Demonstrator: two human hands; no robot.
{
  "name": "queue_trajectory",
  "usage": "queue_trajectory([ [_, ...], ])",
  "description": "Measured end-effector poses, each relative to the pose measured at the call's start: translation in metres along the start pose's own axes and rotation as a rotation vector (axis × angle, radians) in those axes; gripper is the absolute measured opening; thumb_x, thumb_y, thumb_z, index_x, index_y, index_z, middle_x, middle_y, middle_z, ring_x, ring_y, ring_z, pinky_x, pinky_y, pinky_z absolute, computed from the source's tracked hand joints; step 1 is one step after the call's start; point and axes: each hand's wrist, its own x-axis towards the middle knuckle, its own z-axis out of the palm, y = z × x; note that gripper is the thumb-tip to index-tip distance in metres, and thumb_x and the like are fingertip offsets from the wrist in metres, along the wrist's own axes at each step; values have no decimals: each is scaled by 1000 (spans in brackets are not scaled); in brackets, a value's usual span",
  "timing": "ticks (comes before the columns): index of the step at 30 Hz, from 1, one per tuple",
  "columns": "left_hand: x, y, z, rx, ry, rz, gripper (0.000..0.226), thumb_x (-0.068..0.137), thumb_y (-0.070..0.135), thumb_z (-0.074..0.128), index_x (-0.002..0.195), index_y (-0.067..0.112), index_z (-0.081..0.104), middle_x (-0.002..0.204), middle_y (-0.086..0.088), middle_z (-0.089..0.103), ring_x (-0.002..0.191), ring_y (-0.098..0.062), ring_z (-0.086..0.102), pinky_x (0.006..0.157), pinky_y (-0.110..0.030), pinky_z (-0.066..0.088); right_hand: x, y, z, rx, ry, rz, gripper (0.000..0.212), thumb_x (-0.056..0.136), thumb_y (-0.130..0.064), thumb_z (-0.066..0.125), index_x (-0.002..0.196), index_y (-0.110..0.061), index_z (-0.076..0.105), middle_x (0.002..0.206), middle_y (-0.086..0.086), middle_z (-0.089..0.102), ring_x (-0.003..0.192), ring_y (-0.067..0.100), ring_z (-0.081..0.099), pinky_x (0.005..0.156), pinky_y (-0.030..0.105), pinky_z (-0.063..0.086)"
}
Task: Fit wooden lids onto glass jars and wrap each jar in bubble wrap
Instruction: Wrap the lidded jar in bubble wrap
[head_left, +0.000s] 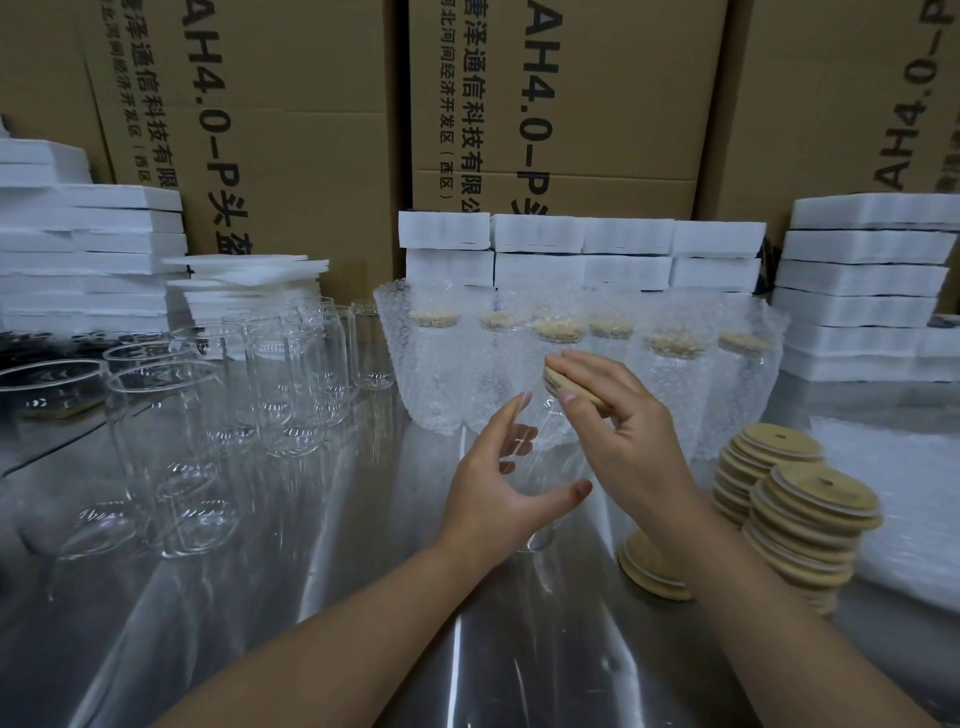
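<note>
Head view: one camera looks down past both forearms at a shiny steel counter (363, 623).
Glass jar: the clear, can-shaped glass jar (540, 462) is held off the counter between the two hands at mid-view, tilted with its mouth away from the person.
Left hand: the left hand (493, 488) grips the jar's body, its fingers (519, 405) curled round the far side and the thumb lying across the near side.
Right hand: the right hand (628, 436) pinches a wooden lid (582, 389) by its edge and holds it tilted at the jar's mouth. I cannot tell whether it is seated.
Handling, jar: it is probably rigid, smooth, slippery and breakable. It is best gripped round the straight wall, not by the thin rim.
Handling, lid: it is likely light and stiff. The pale ring under the disc looks like a seal, so it probably needs even pressure from above.
Lid stacks: the lid stacks (810, 514) at right are flat, round, pale wooden discs, each with a small hole. A few loose lids (654, 566) lie just beside them.
Bare jars: the bare jars (291, 374) stand at left, upright and unlidded.
Wrapped jars: the wrapped jars (441, 374) form a row behind the hands. They are lidded, and the wrap stands open above the lids.
Bubble wrap: soft, dimpled bubble wrap sheets (904, 499) lie at far right.
Background: white foam blocks (582, 249) are piled in front of printed cardboard boxes (291, 130).
</note>
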Motion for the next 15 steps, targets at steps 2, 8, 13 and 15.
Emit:
queue_trajectory([
  [2, 0, -1, 0, 3, 1, 8, 82, 56, 62, 79, 122, 75, 31, 125, 19, 58, 114, 6, 54, 91, -19, 47, -1, 1, 1, -29, 0, -10, 30, 94, -20, 57, 111, -46, 57, 127, -11, 55, 110, -22, 43, 87, -2, 34],
  [8, 0, 1, 2, 2, 22, 10, 80, 55, 64, 78, 120, 73, 31, 120, 20, 58, 114, 5, 54, 95, -22, 48, -3, -5, -3, -129, -37, -8, 35, 89, -53, 38, 122, -45, 48, 131, -23, 47, 127, -7, 37, 105, 14, 28],
  [13, 3, -1, 1, -33, 92, -7, 76, 53, 65, 76, 117, 70, 35, 113, 20, 60, 105, 8, 57, 86, -16, 47, 0, -15, -26, -70, 81, 35, 35, 93, -48, 32, 124, -42, 46, 126, -29, 47, 125, -8, 38, 104, 13, 28],
  [15, 3, -2, 0, -31, 98, -8, 74, 54, 66, 75, 116, 73, 35, 112, 20, 60, 105, 7, 58, 84, -14, 47, 2, -18, -44, -137, 174, 24, 28, 94, -44, 36, 118, -40, 50, 113, -34, 48, 114, -12, 43, 96, 8, 32],
])
